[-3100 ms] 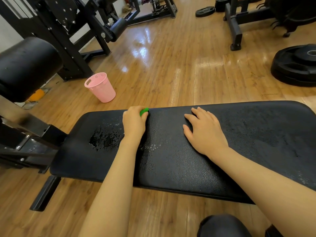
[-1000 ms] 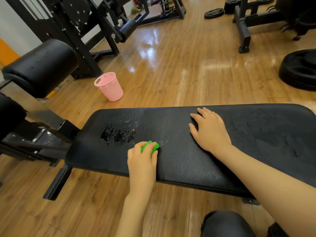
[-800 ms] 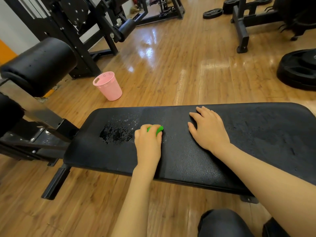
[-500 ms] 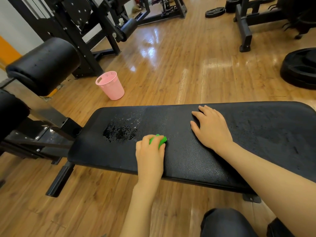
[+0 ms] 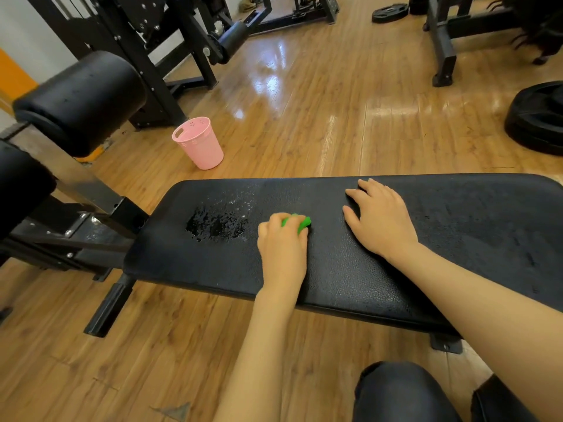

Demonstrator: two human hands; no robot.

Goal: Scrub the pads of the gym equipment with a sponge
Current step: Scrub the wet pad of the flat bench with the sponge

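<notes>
Since half a second ago, the left hand (image 5: 281, 245) has pushed the small bright green sponge (image 5: 300, 223) a little farther from the near edge of the pad, toward its middle, while the right hand has stayed where it was. Fingers of the left hand curl over the sponge and grip it, pressing it down on the long black textured vinyl bench pad (image 5: 350, 269); only the sponge's far right end shows beyond the knuckles. Just to the left of that hand lies a glistening wet patch with soap specks (image 5: 217, 222), apart from the sponge. The right hand (image 5: 379, 219) rests flat and open on the worktop to the right of the sponge, near it but not touching, fingers spread and pointing away toward the far edge.

Beyond the pad's far left corner stands a pale pink plastic bucket with handle cut-outs (image 5: 199, 143), upright on the floor; what it holds cannot be seen.

At the left end, the pad meets a black steel frame (image 5: 76, 229) carrying a thick black cylindrical roller cushion (image 5: 82, 99). The glossy wooden plank floor (image 5: 320, 117) reflects light. Black weight machines (image 5: 158, 32) stand at the far left, a stack of black weight plates (image 5: 539, 120) lies at the right edge, and a single plate (image 5: 389, 13) lies farther back. A dark-clothed knee (image 5: 399, 391) shows at the bottom.
</notes>
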